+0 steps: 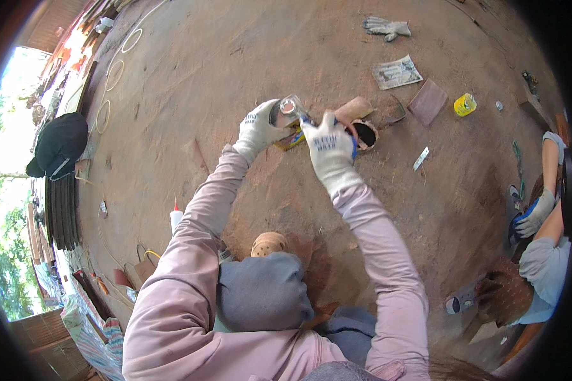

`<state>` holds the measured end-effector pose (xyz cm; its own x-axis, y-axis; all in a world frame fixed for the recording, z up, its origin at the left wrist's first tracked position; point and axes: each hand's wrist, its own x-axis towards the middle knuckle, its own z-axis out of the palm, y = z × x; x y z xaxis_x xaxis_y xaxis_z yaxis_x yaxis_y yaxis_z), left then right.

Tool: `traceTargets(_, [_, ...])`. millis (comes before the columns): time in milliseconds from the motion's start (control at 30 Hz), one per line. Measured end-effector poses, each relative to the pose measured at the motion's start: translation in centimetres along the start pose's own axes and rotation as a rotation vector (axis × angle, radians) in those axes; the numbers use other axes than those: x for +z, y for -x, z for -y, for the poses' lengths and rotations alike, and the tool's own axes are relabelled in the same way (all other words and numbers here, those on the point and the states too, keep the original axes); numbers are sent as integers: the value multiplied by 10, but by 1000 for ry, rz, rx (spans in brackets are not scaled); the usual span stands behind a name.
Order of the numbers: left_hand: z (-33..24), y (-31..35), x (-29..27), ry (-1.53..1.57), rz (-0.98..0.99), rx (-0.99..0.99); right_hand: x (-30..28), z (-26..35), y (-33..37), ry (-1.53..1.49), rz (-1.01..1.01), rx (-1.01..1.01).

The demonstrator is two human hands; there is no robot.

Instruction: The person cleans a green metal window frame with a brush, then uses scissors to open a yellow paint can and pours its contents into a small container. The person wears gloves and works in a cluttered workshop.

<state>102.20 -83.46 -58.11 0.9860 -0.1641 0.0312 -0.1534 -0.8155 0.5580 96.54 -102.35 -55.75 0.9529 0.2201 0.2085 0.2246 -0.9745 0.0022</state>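
The person's gloved left hand [258, 130] is curled around a shiny round-ended object [288, 106], far of centre, its exact kind hard to make out. The right hand [327, 149] has bent fingers meeting the object's right side; whether it grips anything is impossible to tell (the back of the glove covers the palm). Below, a yellow item [290, 140] is partly hidden by the hands. Just right lies a hollow brown cylinder [365, 135], its inside dark. Farther right stands a yellow can [464, 105]; at the right edge, a co-worker [543, 273] is cut off.
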Motion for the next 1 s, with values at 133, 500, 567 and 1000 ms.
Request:
traceTargets(133, [-1, -2, -3, -13, 23, -55, 46, 5, 20, -357, -169, 112])
traceTargets(500, [1, -1, 9, -7, -35, -17, 82, 44, 28, -997, -267, 385])
traceTargets(567, [-1, 1, 9, -1, -25, -36, 70, 43, 28, -1043, -196, 444])
traceTargets(1000, [-3, -3, -4, -14, 78, 41, 9, -45, 15, -136, -211, -96])
